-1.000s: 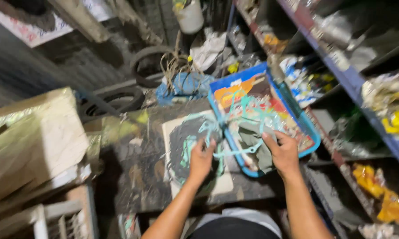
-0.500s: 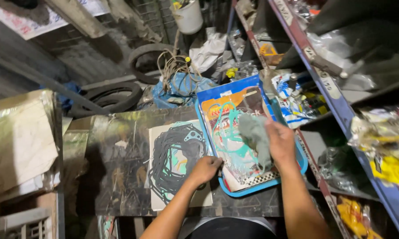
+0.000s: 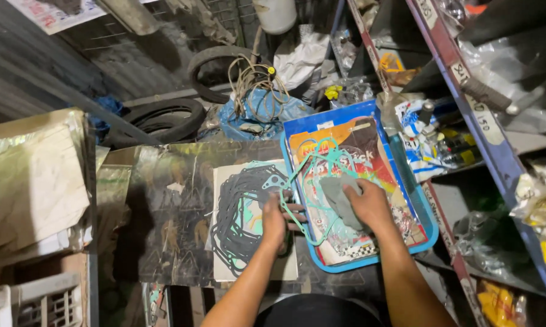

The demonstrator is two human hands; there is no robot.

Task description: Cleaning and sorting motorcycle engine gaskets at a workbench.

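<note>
I see my left hand point(image 3: 274, 221) resting on a pale card point(image 3: 248, 224) that lies flat on the bench point(image 3: 164, 206). Dark, thin gasket rings point(image 3: 236, 212) are spread over the card. The grip of this hand is narrow, with fingers curled on a green gasket point(image 3: 306, 181). That thin green ring reaches from the card across into the blue tray point(image 3: 427, 227), just to the right.

My right hand point(image 3: 367, 206) is inside the tray. Its grip is closed on a grey cloth point(image 3: 339, 197), which hangs over the fingers. Under it lie bright printed packs point(image 3: 357, 145) in orange and red, with more green gasket rings on top.

Behind the tray sits a blue bag point(image 3: 254, 115) with a bundle of pale cord point(image 3: 254, 79) on it. Two black tyres point(image 3: 164, 118) lie near the back wall. A metal shelf point(image 3: 497, 139) stands on the right, full of small packs. A big folded cardboard box point(image 3: 30, 181) is on the far left.
</note>
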